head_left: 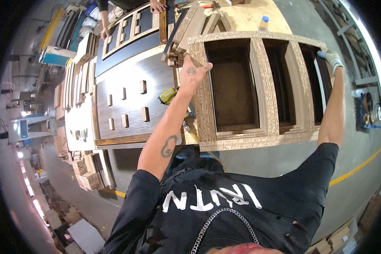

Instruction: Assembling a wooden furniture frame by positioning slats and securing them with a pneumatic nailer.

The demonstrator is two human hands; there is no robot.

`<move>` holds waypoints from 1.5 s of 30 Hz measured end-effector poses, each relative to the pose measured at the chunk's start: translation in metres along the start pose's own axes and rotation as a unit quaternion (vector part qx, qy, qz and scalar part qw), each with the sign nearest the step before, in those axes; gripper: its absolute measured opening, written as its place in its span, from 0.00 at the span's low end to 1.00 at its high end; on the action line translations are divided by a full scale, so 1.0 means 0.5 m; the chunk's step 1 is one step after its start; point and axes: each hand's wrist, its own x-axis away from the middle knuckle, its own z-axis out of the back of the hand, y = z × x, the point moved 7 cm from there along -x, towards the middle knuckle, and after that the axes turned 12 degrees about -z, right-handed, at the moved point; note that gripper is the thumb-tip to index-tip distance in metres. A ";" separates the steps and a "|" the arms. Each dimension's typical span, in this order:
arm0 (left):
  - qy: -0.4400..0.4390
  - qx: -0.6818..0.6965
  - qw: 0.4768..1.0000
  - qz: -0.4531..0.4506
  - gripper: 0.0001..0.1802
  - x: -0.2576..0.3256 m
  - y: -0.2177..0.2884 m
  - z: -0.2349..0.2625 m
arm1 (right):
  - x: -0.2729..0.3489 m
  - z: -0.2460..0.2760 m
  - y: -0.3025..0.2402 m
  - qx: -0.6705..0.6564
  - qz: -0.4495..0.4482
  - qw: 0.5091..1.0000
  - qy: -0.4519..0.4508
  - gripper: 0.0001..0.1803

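A large chipboard frame [267, 84] with three rectangular openings and dark inner sides lies before me. My bare left hand [193, 70] grips its left edge near the far corner, with the thumb on top; the other fingertips are partly hidden. At the opposite end, my right hand [332, 60], in a striped knit glove, has its fingers curled over the far right part of the rim. Both arms are spread wide. A yellow-green air tool [168, 95], perhaps a nail gun, lies beside my left forearm, partly covered by it.
Left of the frame is a dark panel [131, 94] with several small wood blocks on it. Wooden strips [191, 31] are piled beyond my left hand. Another person's hands [157, 7] rest on a slatted panel [133, 30]. A blue-capped bottle [264, 23] stands at the back.
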 end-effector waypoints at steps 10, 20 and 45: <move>-0.022 0.052 0.998 -0.008 0.50 0.010 0.038 0.010 | -0.007 0.013 -0.009 -0.080 -0.115 0.987 -0.079 0.30; -0.027 0.006 1.000 0.001 0.52 0.003 0.027 0.002 | -0.017 0.029 -0.007 -0.029 -0.123 0.991 -0.049 0.32; -0.023 0.029 0.999 0.021 0.53 0.007 0.025 0.003 | -0.011 0.020 -0.013 -0.003 0.000 0.997 -0.083 0.22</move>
